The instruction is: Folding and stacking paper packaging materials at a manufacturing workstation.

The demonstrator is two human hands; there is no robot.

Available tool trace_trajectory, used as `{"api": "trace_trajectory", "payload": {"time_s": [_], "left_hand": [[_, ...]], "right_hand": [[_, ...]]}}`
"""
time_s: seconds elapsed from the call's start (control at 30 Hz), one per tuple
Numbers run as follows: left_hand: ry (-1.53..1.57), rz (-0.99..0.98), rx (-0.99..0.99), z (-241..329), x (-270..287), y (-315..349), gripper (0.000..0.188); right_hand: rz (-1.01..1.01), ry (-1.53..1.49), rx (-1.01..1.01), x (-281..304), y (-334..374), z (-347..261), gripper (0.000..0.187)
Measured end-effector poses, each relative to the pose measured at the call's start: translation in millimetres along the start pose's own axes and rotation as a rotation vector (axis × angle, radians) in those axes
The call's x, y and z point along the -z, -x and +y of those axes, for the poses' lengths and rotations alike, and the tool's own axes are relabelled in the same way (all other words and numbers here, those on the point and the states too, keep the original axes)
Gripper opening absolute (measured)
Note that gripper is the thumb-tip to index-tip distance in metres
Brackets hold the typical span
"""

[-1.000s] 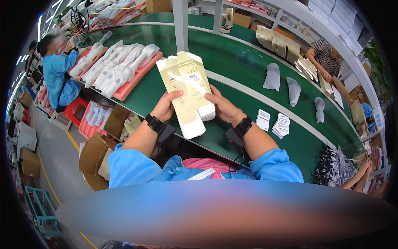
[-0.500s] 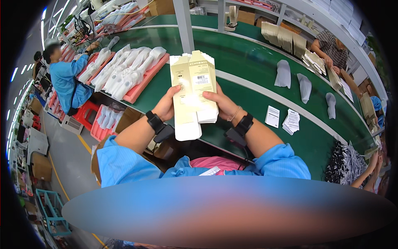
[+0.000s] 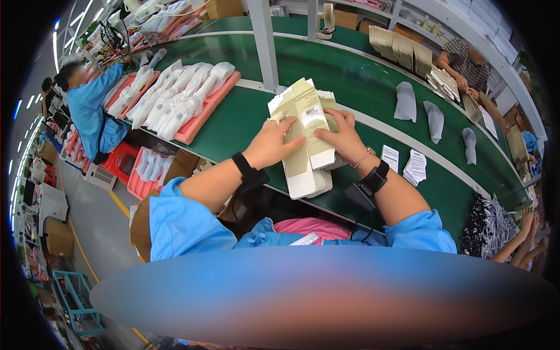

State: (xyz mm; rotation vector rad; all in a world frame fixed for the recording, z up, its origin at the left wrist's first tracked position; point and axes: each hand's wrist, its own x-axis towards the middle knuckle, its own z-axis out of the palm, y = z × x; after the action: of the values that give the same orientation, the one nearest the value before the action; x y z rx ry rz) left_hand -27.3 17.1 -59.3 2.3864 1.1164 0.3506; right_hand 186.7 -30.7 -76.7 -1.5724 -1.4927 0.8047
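Observation:
A stack of flat, unfolded cream cartons (image 3: 299, 166) lies slanted over the near edge of the green bench in front of me. The cartons are slightly fanned, and the top one carries a white barcode label. My left hand (image 3: 273, 143) rests on the stack's left side, fingers and thumb apart on the top carton. At the right side, my right hand (image 3: 345, 139) grips the stack, thumb on top and fingers around the far edge. Two piles of printed leaflets, one (image 3: 389, 157) beside the other (image 3: 415, 167), lie to the right of my right hand.
Pink trays (image 3: 210, 105) of white-wrapped items stand at left, near a co-worker in blue (image 3: 96, 111). Grey-white pouches (image 3: 406, 102) lie on the belt (image 3: 350, 76) beyond a metal rail. Another person (image 3: 466, 64) handles cartons at far right. A metal post (image 3: 265, 46) rises ahead.
The stack has shifted right, tilted and been lowered toward the bench, its cartons fanning out. My left hand has moved from its left edge onto its top; my right hand has moved right.

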Motion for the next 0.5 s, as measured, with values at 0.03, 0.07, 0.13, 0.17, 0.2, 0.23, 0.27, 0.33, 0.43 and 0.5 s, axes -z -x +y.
{"api": "trace_trajectory", "payload": {"time_s": [0.03, 0.07, 0.13, 0.17, 0.2, 0.23, 0.27, 0.33, 0.43, 0.5], "left_hand": [[-0.003, -0.003, 0.003, -4, 1, 1, 0.071], [0.101, -0.027, 0.013, -10, 2, 1, 0.07], [0.31, -0.074, 0.034, -21, 4, 0, 0.068], [0.308, -0.075, 0.038, -25, 4, -1, 0.068], [0.578, -0.085, 0.095, -27, 5, -2, 0.07], [0.847, -0.093, 0.15, -29, 6, -4, 0.073], [1.118, -0.099, 0.206, -32, 8, -6, 0.076], [1.141, -0.15, 0.123, -39, 15, -11, 0.076], [1.192, -0.263, -0.042, -59, 29, -23, 0.077], [1.193, -0.326, 0.001, -79, 42, -31, 0.076]], "right_hand": [[-0.014, 0.072, 0.028, -3, 0, -5, 0.072], [-0.029, 0.144, 0.058, -6, 0, -11, 0.073], [-0.045, 0.21, 0.088, -16, 1, -26, 0.074], [-0.041, 0.216, 0.108, -22, 4, -36, 0.076], [-0.038, 0.222, 0.128, -29, 7, -46, 0.078], [-0.033, 0.229, 0.149, -35, 8, -52, 0.079], [-0.034, 0.226, 0.151, -42, 7, -52, 0.079], [0.026, 0.189, 0.251, -57, 3, -48, 0.084], [0.106, 0.14, 0.349, -81, -13, -33, 0.086], [0.192, 0.076, 0.444, -96, -24, -23, 0.086]]}}
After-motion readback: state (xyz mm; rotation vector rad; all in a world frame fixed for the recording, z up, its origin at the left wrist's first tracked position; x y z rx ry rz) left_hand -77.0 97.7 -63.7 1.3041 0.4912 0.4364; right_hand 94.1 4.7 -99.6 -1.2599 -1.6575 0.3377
